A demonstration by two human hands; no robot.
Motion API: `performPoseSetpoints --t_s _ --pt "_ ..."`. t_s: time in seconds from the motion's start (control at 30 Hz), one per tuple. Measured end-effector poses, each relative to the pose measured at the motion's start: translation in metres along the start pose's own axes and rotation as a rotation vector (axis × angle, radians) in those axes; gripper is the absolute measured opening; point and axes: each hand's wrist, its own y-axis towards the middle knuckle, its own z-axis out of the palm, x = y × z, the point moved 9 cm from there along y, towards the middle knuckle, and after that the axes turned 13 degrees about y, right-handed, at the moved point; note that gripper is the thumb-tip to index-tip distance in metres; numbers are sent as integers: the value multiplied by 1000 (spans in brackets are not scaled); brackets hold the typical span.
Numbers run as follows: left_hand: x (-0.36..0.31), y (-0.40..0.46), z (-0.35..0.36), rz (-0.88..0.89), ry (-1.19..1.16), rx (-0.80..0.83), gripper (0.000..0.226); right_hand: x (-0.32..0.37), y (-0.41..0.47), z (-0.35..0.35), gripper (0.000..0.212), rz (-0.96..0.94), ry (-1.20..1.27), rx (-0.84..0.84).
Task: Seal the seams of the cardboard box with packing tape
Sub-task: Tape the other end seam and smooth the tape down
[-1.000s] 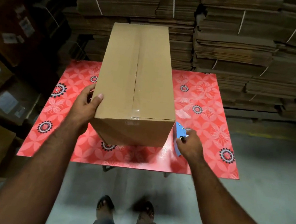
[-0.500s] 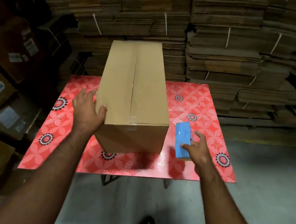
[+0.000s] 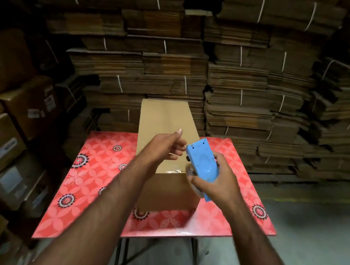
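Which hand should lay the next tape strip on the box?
Right, probably. The right hand already grips the blue tape dispenser above the cardboard box. The left hand holds no tool, its fingers at the dispenser's front end.

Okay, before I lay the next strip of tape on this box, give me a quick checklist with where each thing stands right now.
1. Tape dispenser in hand: ok, the right hand grips it above the box.
2. Tape end pulled free: cannot tell; the left hand has its fingers at the dispenser's nose, but the tape itself is not clear.
3. Cardboard box resting on the table: ok.
4. Box steadied: not ok, neither hand touches it.
5. Top flaps closed: ok, the top looks flat.
6. Centre seam already taped: ok on the part in view; a shiny strip shows at the near edge.
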Motion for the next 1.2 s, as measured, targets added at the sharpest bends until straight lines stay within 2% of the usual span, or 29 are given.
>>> performPoseSetpoints --t_s 0.17,0.4,0.53,0.8,1.03,1.2 --pt "1 -32 -26 20 -40 56 49 19 -20 44 68 -58 -185 44" --pt "21 -59 -64 12 -108 12 22 32 -37 79 76 -67 -352 59" --pt "26 -65 -69 -25 -202 36 20 40 -40 89 79 -71 -398 58" --pt "33 -60 -54 -92 -331 64 12 43 -36 73 72 -65 -449 81" --pt "16 -40 -41 -69 -204 -6 13 47 -13 52 56 -139 -539 86" --pt "-4 -27 -31 -62 -136 -77 12 54 18 33 58 -246 -624 142"
